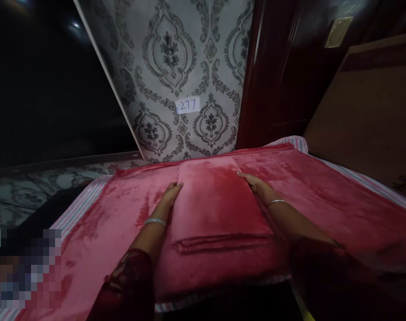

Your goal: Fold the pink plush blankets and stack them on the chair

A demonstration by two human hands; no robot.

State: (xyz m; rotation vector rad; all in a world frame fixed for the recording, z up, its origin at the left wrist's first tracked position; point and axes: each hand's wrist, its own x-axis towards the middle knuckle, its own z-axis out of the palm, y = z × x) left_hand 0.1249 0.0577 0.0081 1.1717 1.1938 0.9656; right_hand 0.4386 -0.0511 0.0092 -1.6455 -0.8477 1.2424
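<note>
Bracketing folded red cloth point(219, 205), centre of spread blanket point(122, 240): L hand point(171, 193) approx. 10 o'clock, R hand point(258, 186) at 2, both on edges, grip unclear. Rec. even pressure, squaring 6-o'clock layers.

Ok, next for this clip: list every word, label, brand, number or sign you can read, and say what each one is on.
"277": handwritten in blue on a white paper slip on the patterned wallpaper.
Unreadable: dark marks low on the brown panel at the right edge, too dim and blurred to tell whether they are lettering.
No text can be seen on the folded red cloth.
</note>
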